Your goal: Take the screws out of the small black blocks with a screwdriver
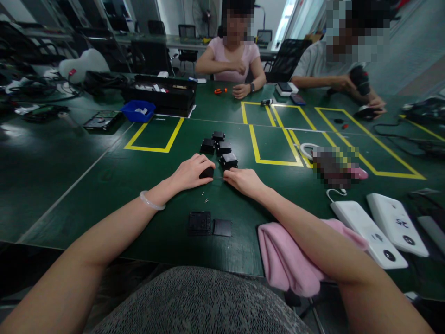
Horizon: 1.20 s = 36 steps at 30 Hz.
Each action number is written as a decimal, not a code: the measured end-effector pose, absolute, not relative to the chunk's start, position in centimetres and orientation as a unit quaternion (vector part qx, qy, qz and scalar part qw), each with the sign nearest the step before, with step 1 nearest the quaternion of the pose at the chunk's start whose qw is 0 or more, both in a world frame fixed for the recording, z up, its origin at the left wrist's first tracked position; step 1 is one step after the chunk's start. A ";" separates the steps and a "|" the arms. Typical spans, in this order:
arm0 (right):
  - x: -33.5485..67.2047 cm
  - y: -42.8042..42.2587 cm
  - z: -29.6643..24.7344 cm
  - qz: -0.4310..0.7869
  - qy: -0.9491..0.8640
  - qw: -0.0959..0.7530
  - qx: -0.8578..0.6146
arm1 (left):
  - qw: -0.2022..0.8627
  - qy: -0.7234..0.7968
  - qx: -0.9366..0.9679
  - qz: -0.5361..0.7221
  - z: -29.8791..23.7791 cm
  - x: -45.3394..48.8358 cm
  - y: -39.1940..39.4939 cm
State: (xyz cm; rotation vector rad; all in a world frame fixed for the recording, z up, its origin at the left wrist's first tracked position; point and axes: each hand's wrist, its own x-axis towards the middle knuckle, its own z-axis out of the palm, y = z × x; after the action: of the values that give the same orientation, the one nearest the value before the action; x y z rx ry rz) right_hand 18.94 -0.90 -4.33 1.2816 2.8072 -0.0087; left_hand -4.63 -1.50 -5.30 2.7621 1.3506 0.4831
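My left hand (193, 170) wraps over a small black box (207, 173) resting on the green table. To its right, my right hand (243, 180) has its fingers pinched together; a thin faint line shows between the two hands, and I cannot make out what it is. Just beyond my fingertips several similar black boxes stand close together, the nearest black box (228, 160) having a shiny top. Closer to me lie a few tiny screws (206, 200). Below them are a square black plate with moulded detail (199, 223) and a smooth flat black piece (222, 227).
A pink towel (285, 260) lies under my right forearm, beside white power banks (368, 234). Further off are a blue bin (138, 111), a black tray (163, 95) and yellow tape outlines. Two people sit opposite; one holds a power drill (360, 80).
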 end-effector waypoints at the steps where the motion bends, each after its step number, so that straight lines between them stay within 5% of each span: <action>1: 18.9 -0.9 -4.3 -0.002 0.909 0.031 0.416 | 0.014 0.434 0.887 0.156 -5.3 -4.6 -1.5; 36: 19.0 -0.9 -4.2 -0.028 0.907 0.024 0.419 | 0.005 0.430 0.887 0.168 -5.5 -4.7 -1.5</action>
State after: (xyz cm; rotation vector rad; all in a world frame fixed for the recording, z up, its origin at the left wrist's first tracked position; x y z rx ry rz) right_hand 19.01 -0.87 -4.24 1.2963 2.8073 -0.0862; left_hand -4.70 -1.52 -5.54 2.7787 1.3468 0.5252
